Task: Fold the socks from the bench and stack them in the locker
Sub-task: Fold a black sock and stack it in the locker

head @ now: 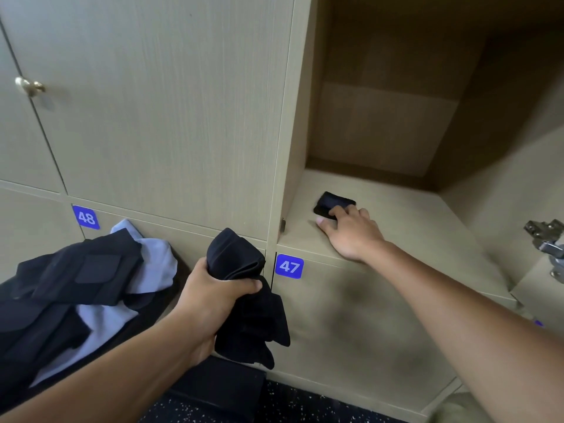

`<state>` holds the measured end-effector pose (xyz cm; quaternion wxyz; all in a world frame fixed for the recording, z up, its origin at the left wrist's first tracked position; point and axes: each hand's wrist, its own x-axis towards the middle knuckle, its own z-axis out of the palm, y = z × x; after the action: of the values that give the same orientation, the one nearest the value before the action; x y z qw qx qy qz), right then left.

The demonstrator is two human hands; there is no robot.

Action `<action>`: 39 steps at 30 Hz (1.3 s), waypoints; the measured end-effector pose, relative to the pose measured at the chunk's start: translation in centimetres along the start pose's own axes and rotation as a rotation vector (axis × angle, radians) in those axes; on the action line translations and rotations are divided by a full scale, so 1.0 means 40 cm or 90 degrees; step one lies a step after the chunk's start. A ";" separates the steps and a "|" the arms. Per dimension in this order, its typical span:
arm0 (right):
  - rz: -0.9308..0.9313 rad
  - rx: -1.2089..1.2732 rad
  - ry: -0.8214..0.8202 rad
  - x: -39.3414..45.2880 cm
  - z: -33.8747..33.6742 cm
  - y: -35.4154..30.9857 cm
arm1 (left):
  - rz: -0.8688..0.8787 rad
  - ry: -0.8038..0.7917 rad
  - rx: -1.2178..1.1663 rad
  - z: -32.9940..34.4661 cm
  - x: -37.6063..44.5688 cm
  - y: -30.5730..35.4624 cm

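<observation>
the right hand (pixel 351 236) rested flat-fingered on a small folded black sock (pixel 332 203) on the open beige wooden locker's floor (pixel 412 215); the left hand (pixel 213 297) had its grip round a bunch of dark socks (pixel 244 288).

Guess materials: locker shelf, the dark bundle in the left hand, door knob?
Locker shelf: looks like wood-grain laminate board, matte beige; faint straight grain lines.
Dark bundle: soft knit fabric, probably sock cotton blend; it folds and droops limp under the left hand.
Door knob: likely polished brass-toned metal; shiny highlights.
</observation>
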<state>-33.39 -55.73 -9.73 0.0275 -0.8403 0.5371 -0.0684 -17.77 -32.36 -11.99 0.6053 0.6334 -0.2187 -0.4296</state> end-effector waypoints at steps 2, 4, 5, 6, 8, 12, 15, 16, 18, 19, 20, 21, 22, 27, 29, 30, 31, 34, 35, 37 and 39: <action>-0.007 0.010 -0.002 0.009 0.006 -0.010 | -0.001 0.003 0.000 -0.001 0.000 -0.001; -0.018 0.029 -0.002 0.015 0.011 -0.023 | 0.001 0.004 -0.002 -0.002 0.001 0.000; -0.026 0.040 -0.004 0.019 0.014 -0.029 | 0.001 0.006 -0.005 -0.003 0.003 -0.001; -0.034 0.051 -0.006 0.022 0.016 -0.036 | 0.002 0.005 -0.008 -0.003 0.005 0.000; -0.042 0.065 -0.009 0.030 0.022 -0.047 | 0.004 0.005 -0.011 -0.004 0.009 0.000; -0.059 0.030 -0.012 0.043 0.040 -0.066 | 0.005 0.010 -0.014 -0.003 0.016 0.000; -0.077 0.015 -0.003 0.042 0.049 -0.077 | 0.005 0.009 -0.014 -0.004 0.022 0.000; -0.078 0.014 0.000 0.041 0.048 -0.078 | 0.006 0.006 -0.015 -0.004 0.023 -0.001; -0.076 0.012 -0.003 0.039 0.044 -0.080 | 0.007 0.002 -0.018 -0.005 0.024 -0.003; -0.076 0.010 -0.011 0.039 0.041 -0.082 | 0.007 0.000 -0.021 -0.005 0.025 -0.004; -0.075 0.007 -0.021 0.038 0.039 -0.083 | 0.007 -0.002 -0.021 -0.006 0.024 -0.005; -0.074 0.007 -0.028 0.038 0.038 -0.085 | 0.007 -0.003 -0.022 -0.006 0.023 -0.005; -0.071 0.010 -0.035 0.037 0.038 -0.085 | 0.008 -0.004 -0.025 -0.008 0.023 -0.004; -0.097 0.049 0.021 0.021 0.033 -0.081 | 0.004 -0.040 -0.071 -0.018 0.011 0.012; -0.131 0.082 0.098 0.007 0.021 -0.090 | 0.006 -0.068 -0.091 -0.025 0.007 0.019; -0.150 0.109 0.134 -0.004 0.010 -0.099 | 0.007 -0.080 -0.103 -0.029 0.005 0.023; -0.167 0.148 0.162 -0.017 -0.002 -0.109 | 0.008 -0.090 -0.116 -0.033 0.003 0.027; -0.181 0.315 0.110 -0.082 -0.046 -0.144 | 0.005 -0.102 -0.155 -0.047 0.002 0.037; -0.186 0.358 0.054 -0.106 -0.056 -0.154 | 0.005 -0.104 -0.167 -0.051 0.003 0.040; -0.190 0.420 -0.074 -0.155 -0.063 -0.173 | 0.005 -0.110 -0.188 -0.054 0.004 0.044; -0.173 0.469 -0.149 -0.197 -0.064 -0.185 | 0.003 -0.119 -0.207 -0.052 0.003 0.051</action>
<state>-30.39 -45.40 -6.97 0.3785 -0.8395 0.3542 -0.1631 -15.51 -31.59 -10.29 0.6774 0.4841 -0.2033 -0.5152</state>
